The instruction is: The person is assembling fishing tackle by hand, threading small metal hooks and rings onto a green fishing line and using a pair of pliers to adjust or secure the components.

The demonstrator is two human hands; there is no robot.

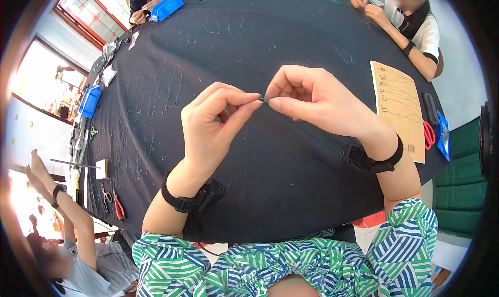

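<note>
Above the middle of the black-covered table (291, 193), my two hands meet nearly tip to tip. Thumb and forefinger of my left hand (210, 123) pinch one end of a short, thin dark-green line (263, 98). My right hand (314, 99) pinches its other end, with the remaining fingers curled in. Only a sliver of the line shows between the fingertips; whatever else they cover is hidden. Loose thin lines (166, 97) lie in rows on the cloth to the left of my left hand.
Right of my right arm lie a brown sheet with hooked lines (400, 107), red-handled scissors (429, 136) and a blue packet (443, 136). Pliers (119, 208) and a blue bin (90, 101) are at left. Another blue bin (166, 7) stands far off. Co-workers sit around the table.
</note>
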